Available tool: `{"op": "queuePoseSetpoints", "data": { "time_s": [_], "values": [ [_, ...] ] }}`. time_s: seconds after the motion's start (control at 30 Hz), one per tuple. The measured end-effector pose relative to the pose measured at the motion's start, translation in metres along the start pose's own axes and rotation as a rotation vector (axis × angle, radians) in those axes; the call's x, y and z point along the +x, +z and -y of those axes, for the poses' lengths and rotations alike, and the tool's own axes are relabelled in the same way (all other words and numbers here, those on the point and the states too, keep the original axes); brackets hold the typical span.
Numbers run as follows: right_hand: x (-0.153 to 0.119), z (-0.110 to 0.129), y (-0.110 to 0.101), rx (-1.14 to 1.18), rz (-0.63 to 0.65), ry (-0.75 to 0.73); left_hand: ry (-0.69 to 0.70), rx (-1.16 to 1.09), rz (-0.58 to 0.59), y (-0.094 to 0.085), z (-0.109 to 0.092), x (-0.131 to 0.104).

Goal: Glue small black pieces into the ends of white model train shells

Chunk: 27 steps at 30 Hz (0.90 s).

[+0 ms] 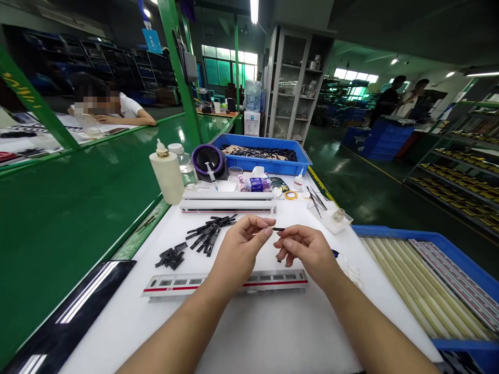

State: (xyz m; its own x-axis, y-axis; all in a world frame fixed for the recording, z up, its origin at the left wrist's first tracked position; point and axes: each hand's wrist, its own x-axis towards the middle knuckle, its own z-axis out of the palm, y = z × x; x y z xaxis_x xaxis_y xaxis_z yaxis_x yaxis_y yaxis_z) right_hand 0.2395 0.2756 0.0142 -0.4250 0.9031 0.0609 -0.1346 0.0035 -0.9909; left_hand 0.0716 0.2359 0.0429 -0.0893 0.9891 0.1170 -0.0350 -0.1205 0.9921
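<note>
Head cam: 2 bare hands over 1 white table [273, 337]. On it: 2 heaps of blk plastic pcs, a larger one [210, 234] of overlapping strips & a smaller one [170, 257] just beside it (pcs overlap, can't count exactly); 1 model train-car shell [275, 281] up front; at least 1 more white shell [228, 196] behind the heaps; 1 glue bottle [167, 176], 1 clear jar [189, 171], 1 syringe [211, 175], 1 tissue pack [255, 183], 1 yellow tape roll [290, 195]. 1 blue bin [268, 165] of dark parts at far end; 1 blue tray [374, 231] at R w/ pale strips & red-striped pcs. 1 person [129, 106] at L, 2 standing figs. [397, 101] far R.

Thin blk strip [278, 229]: small, dark, narrow, held in mid-air btwn the hands, above table, beyond the front shell. That shell: white, red stripe, row of windows, partly hidden by L forearm.

L hand [237, 252]: thumb & index pinched tight on strip's L end. R hand [307, 250]: fingers half curled, slightly spread, index tip at strip's R end; can't tell if it's gripping.
</note>
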Motion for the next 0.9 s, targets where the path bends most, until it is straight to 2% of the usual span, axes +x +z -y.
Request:
{"op": "queuePoseSetpoints", "data": {
  "time_s": [0.13, 0.27, 0.37, 0.43, 0.53, 0.6, 0.63, 0.7, 0.73, 0.8, 0.87, 0.9],
  "values": [
    [-0.002, 0.001, 0.003, 0.108, -0.132, -0.032, -0.019, 0.217, -0.018, 0.0, 0.002, 0.001],
    [-0.001, 0.0, 0.001, 0.094, -0.121, -0.027, 0.068, 0.496, -0.049, 0.002, 0.002, -0.005],
    [-0.001, 0.003, -0.003, 0.112, -0.117, -0.046, 0.197, 0.626, 0.064, 0.003, -0.001, -0.008],
    [0.001, 0.005, -0.006, 0.239, -0.038, 0.069, 0.285, 0.624, 0.19, 0.001, -0.002, -0.008],
    [0.006, 0.006, -0.01, 0.459, 0.15, 0.345, 0.406, 0.585, 0.301, -0.003, 0.0, -0.006],
    [0.008, 0.005, -0.009, 0.499, 0.2, 0.409, 0.514, 0.6, 0.311, -0.003, 0.003, -0.006],
    [0.007, 0.005, -0.007, 0.492, 0.193, 0.383, 0.569, 0.611, 0.295, -0.002, 0.005, -0.006],
    [0.002, 0.004, -0.001, 0.42, 0.104, 0.213, 0.618, 0.614, 0.207, 0.002, 0.007, -0.007],
    [-0.002, 0.003, 0.001, 0.333, 0.022, 0.075, 0.578, 0.593, 0.144, 0.005, 0.006, -0.009],
    [-0.012, 0.003, 0.006, 0.054, -0.168, -0.281, 0.364, 0.472, 0.052, 0.011, 0.004, -0.012],
    [-0.021, 0.004, 0.007, -0.256, -0.285, -0.614, 0.082, 0.251, 0.077, 0.015, 0.001, -0.013],
    [-0.023, 0.005, 0.007, -0.352, -0.302, -0.709, -0.033, 0.129, 0.119, 0.016, 0.0, -0.013]
  ]
}}
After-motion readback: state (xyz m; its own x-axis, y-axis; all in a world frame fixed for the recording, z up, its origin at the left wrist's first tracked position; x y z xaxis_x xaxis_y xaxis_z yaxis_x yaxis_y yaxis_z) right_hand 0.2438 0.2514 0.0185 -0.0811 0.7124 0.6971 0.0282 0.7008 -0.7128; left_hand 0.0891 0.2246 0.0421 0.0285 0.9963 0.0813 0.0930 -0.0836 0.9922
